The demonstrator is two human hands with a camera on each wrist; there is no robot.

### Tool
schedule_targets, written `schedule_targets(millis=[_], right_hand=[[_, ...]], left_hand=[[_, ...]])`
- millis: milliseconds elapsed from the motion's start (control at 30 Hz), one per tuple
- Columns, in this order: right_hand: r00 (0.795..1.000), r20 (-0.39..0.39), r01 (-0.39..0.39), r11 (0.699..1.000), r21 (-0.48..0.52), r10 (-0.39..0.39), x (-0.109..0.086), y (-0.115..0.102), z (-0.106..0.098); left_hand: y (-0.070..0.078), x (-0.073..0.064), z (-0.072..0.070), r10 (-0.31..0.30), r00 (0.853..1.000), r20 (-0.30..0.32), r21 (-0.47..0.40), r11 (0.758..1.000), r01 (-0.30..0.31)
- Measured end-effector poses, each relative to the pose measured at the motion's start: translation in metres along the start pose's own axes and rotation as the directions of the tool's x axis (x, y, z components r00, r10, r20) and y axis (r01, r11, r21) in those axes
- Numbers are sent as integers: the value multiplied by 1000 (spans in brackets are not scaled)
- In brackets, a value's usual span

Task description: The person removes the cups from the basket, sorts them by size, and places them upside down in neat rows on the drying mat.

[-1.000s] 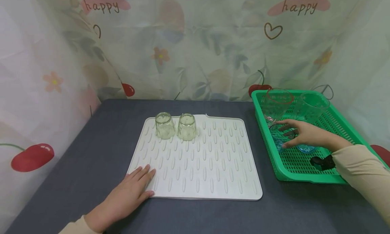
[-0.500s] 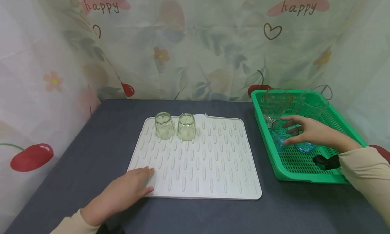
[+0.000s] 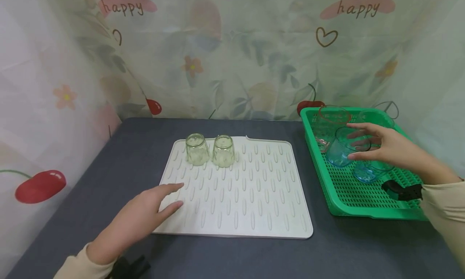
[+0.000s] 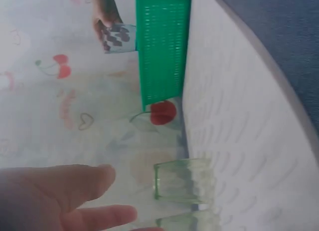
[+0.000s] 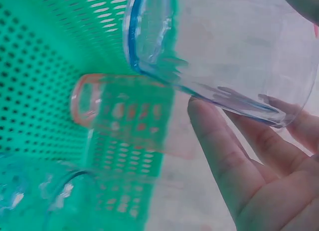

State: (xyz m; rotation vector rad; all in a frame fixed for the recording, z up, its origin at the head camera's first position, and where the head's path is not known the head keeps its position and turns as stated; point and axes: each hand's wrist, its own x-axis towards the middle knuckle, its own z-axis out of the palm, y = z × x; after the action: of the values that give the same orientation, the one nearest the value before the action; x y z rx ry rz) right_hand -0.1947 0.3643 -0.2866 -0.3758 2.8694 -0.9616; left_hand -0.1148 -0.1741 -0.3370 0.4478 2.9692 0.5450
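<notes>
My right hand grips a clear, blue-bottomed drinking glass over the left part of a green basket. The glass tilts, its mouth towards the hand. In the right wrist view fingers lie along its side; the thumb is mostly out of frame. My left hand hovers above the left edge of a white ridged drying mat, fingers extended, holding nothing. Two pale green glasses, one on the left and one beside it, stand upside down at the mat's back left.
Inside the basket, another blue-bottomed glass leans near the middle. A red-tinted glass stands at the back left, and a clear glass rim shows behind my right hand. A patterned curtain hangs behind the dark table.
My right hand has raised the blue-bottomed glass and shifted it rightward and back within the basket. My left hand, earlier resting on the mat, has lifted off it, thumb and fingers spread.
</notes>
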Motion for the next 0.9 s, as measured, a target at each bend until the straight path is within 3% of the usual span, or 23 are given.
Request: schedule_targets(millis=[133, 233, 333, 467, 633, 767, 900], right_hand=[[999, -43, 15, 999, 38, -13, -2, -13, -2], [998, -60, 34, 998, 57, -31, -3, -23, -2], [994, -84, 70, 995, 71, -64, -3, -35, 2], [987, -108, 128, 989, 77, -119, -2, -52, 12], [979, -110, 181, 982, 55, -174, -1, -70, 25], [964, -99, 252, 966, 56, -245, 0, -83, 36], [947, -76, 317, 945, 75, -312, 1, -96, 50]], left_hand=[[7, -1, -8, 35, 993, -115, -78, 996, -44], [11, -1, -9, 80, 969, -232, -125, 986, -112], [15, 0, -9, 139, 926, -350, -140, 970, -198], [23, 4, -7, 202, 858, -472, -158, 938, -308], [35, 11, -3, 243, 796, -555, -239, 870, -432], [45, 16, 0, 267, 780, -566, -298, 816, -496], [54, 20, 3, 281, 799, -532, -349, 787, -509]])
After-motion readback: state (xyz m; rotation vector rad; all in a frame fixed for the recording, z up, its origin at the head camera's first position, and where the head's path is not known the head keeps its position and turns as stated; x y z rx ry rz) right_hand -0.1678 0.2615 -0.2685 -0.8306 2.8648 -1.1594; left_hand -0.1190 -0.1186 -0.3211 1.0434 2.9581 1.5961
